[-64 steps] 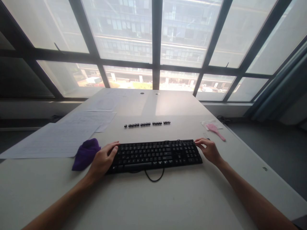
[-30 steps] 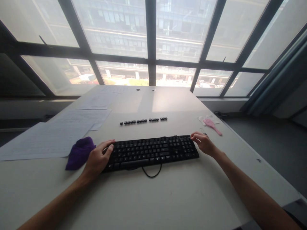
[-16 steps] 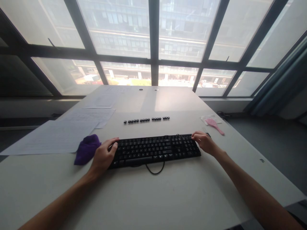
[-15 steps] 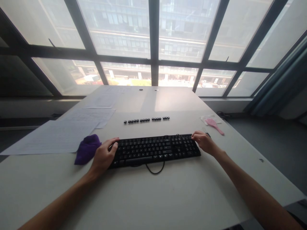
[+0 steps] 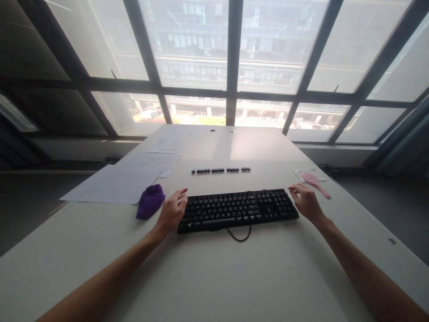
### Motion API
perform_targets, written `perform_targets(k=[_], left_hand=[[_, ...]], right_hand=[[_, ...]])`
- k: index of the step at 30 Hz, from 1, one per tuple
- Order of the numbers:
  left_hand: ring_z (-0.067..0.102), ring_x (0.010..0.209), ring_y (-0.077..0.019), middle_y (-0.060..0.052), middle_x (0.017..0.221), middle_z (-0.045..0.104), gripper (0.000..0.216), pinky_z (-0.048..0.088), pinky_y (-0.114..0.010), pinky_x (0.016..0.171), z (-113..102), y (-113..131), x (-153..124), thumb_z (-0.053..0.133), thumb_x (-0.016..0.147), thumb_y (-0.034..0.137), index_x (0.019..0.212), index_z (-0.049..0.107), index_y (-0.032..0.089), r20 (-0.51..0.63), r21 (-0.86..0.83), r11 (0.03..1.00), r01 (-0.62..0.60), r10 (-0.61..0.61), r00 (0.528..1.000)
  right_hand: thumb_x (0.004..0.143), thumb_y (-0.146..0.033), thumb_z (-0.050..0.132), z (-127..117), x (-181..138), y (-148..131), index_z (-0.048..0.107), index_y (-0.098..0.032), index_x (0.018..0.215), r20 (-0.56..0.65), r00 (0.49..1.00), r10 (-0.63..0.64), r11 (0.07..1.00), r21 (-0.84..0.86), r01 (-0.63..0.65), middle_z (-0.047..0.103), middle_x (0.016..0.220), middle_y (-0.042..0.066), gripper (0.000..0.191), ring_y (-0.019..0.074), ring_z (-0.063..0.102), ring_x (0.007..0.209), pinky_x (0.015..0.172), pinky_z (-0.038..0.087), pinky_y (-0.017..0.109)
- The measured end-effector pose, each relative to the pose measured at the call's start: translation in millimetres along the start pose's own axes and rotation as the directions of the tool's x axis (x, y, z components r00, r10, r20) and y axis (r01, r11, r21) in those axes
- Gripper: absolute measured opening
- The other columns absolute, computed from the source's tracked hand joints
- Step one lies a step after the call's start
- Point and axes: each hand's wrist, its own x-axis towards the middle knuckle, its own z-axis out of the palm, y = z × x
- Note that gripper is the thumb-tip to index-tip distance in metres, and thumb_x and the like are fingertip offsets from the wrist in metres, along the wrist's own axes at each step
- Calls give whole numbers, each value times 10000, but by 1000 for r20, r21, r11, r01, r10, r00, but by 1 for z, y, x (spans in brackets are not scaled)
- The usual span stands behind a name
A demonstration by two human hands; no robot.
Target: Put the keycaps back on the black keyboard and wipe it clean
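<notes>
**Check it: black keyboard (image 5: 239,209) on white table (image 5: 248,277)**

Got left hand (image 5: 173,211) at its 9 o'clock, can't tell about any grip. Got right hand (image 5: 304,202) just beside the 2 o'clock corner, with loosely parted fingers (image 5: 296,187). Spotting keycaps (image 5: 217,170) lined up at 12, purple cloth (image 5: 150,202) past 9, pink brush (image 5: 311,179) farther out at 2.

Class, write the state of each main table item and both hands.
Black rectangular keyboard: lying face up
Thin black cable: looped
Small black keycaps: loose, in a row
Purple fabric: bunched up
White paper sheets: flat, overlapping
Pink oval-headed hairbrush: lying on clear plastic wrapper
Bare left hand: thumb and fingers parted
Bare right hand: thumb and fingers parted
</notes>
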Motion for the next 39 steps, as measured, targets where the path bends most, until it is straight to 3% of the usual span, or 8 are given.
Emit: perform_targets(k=[6, 10, 14, 16, 22, 28, 33, 39], left_hand=[[707, 1087, -253, -151, 1234, 713, 458, 572, -380, 964, -16, -27, 69, 543, 902, 383, 1245, 667, 107, -7, 67, 998, -15, 15, 1000], [718, 1058, -242, -143, 1220, 723, 376, 566, -336, 949, -10, -39, 118, 641, 861, 278, 1199, 705, 127, 38, 138, 990, -26, 21, 999], [732, 999, -244, -129, 1139, 755, 338, 545, -340, 966, 1, -43, 147, 705, 817, 209, 1146, 740, 142, 100, 186, 981, -52, 34, 994], [733, 969, -238, -117, 1077, 772, 335, 542, -333, 956, 7, -44, 156, 716, 806, 195, 1136, 748, 149, 135, 205, 976, -74, 46, 990], [725, 910, -221, -81, 1003, 784, 323, 533, -304, 935, 18, -53, 171, 710, 783, 181, 1099, 774, 177, 191, 231, 965, -125, 81, 978], [717, 924, -233, -91, 1032, 779, 274, 528, -317, 938, 27, -56, 171, 649, 807, 190, 1039, 793, 178, 157, 210, 970, -120, 87, 984], [727, 870, -228, -95, 955, 786, 192, 552, -325, 884, 16, -43, 158, 660, 820, 197, 954, 793, 163, 92, 171, 982, -74, 59, 994], [736, 852, -208, -73, 924, 789, 188, 589, -312, 833, -18, -17, 96, 695, 843, 299, 942, 776, 161, 64, -12, 997, -70, 71, 995]], right_hand=[[893, -205, 545, 22, 56, -52, 720, -207, 898, -9, 998, -67, 995, 77, 67, 737, 900, 92, 175, 240, 673, 782, 731, 551, 373], [880, -170, 562, 83, 113, -113, 741, -193, 888, 114, 985, -129, 976, 191, 106, 754, 910, 74, 180, 222, 679, 804, 761, 539, 343], [924, -142, 552, 158, 154, -174, 745, -169, 979, 359, 918, -170, 985, 72, 155, 759, 1003, 93, 202, 219, 677, 933, 836, 497, 310], [915, -150, 594, 190, 166, -199, 749, -172, 995, 407, 895, -183, 983, 51, 177, 760, 1013, 99, 176, 232, 665, 974, 834, 477, 307], [888, -166, 653, 248, 188, -238, 743, -181, 1011, 485, 849, -211, 971, 1, 240, 750, 1061, 114, 152, 272, 585, 1100, 917, 393, 364], [876, -109, 588, 266, 199, -244, 745, -161, 932, 544, 812, -209, 961, -38, 273, 748, 989, 141, 175, 290, 559, 1085, 975, 284, 439], [870, -80, 575, 260, 197, -248, 740, -166, 875, 534, 812, -236, 962, 12, 272, 750, 964, 125, 186, 270, 581, 1060, 1033, 229, 469], [931, -231, 598, 227, 163, -251, 726, -196, 978, 434, 878, -200, 973, 196, 125, 754, 987, 62, 141, 198, 661, 921, 829, 451, 310]])
